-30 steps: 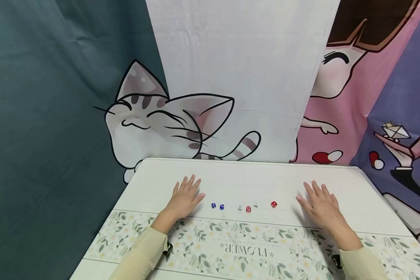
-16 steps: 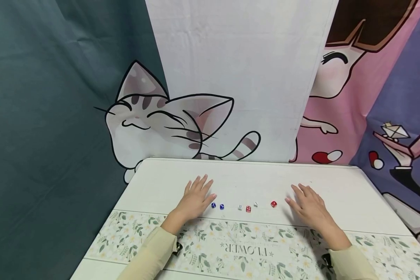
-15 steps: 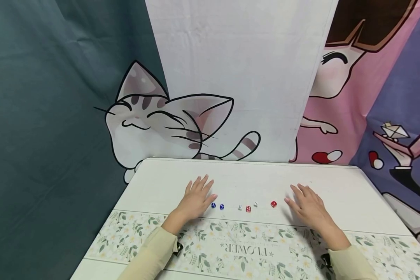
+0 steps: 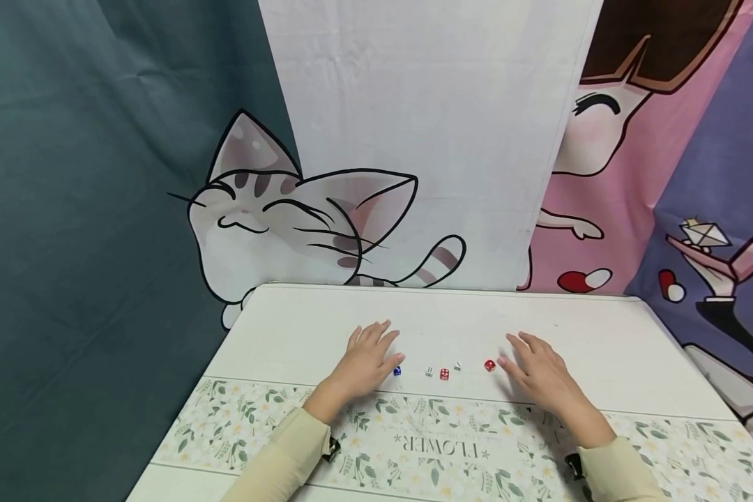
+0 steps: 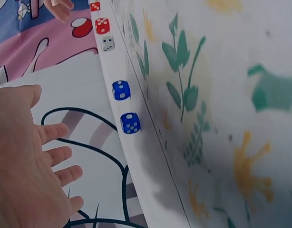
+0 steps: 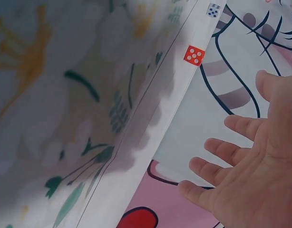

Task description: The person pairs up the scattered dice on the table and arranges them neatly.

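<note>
Over the left part of the row of dice is my left hand (image 4: 360,362), fingers spread and holding nothing. Just right of its thumb lies a blue die (image 4: 397,371); a second blue die (image 5: 130,123) shows in the left wrist view but is hidden behind the hand in the head view. Farther right lie a white die (image 4: 429,372), a red die (image 4: 445,374) and another white die (image 4: 457,366). A second red die (image 4: 489,365) sits close to the thumb of my right hand (image 4: 539,373), whose fingers are loosely extended around nothing.
The dice lie on a white table cover (image 4: 326,307) with a floral band (image 4: 445,425) printed with the word FLOWER nearer me. Behind the table's far edge hangs a cloth backdrop (image 4: 445,139) with a cartoon cat. A dark green curtain (image 4: 100,244) hangs at the left.
Both hands have moved inward: the left hand rightward over a blue die, the right hand leftward up to a red die. The dice stay where they were.
</note>
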### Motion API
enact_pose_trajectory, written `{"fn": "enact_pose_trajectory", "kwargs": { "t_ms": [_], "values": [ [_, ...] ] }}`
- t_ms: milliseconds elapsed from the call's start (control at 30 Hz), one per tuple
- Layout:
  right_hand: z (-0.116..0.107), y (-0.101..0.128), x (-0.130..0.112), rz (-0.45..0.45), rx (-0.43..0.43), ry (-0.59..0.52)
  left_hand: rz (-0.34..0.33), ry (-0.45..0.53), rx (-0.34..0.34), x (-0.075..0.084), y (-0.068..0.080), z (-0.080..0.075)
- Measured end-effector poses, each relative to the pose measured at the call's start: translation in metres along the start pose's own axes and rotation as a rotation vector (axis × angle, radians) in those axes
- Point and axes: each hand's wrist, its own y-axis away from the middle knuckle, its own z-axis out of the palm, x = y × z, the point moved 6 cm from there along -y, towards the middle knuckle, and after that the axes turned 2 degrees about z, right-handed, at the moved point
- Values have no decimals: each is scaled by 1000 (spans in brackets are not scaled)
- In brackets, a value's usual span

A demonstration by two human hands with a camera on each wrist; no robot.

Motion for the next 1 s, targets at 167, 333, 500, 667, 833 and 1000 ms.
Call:
{"fn": "enact_pose_trajectory", "kwargs": {
  "t_ms": [167, 333, 500, 667, 833, 1000],
  "values": [
    [1, -1, -7, -27, 9, 7, 18, -22, 2, 6, -2, 3],
    [4, -3, -15, -30, 1, 4, 34, -29, -1, 15, -5, 6],
    [7, -3, -24, -36, -5, -3, 53, -27, -8, 24, -6, 7],
    [10, -4, -33, -41, -14, -15, 75, -32, -11, 33, -10, 11],
    [15, -4, -40, -67, -25, -20, 99, -70, -31, 41, -15, 19],
    [18, -5, -47, -91, -27, -14, 121, -103, -22, 51, -20, 23]
  ]
}}
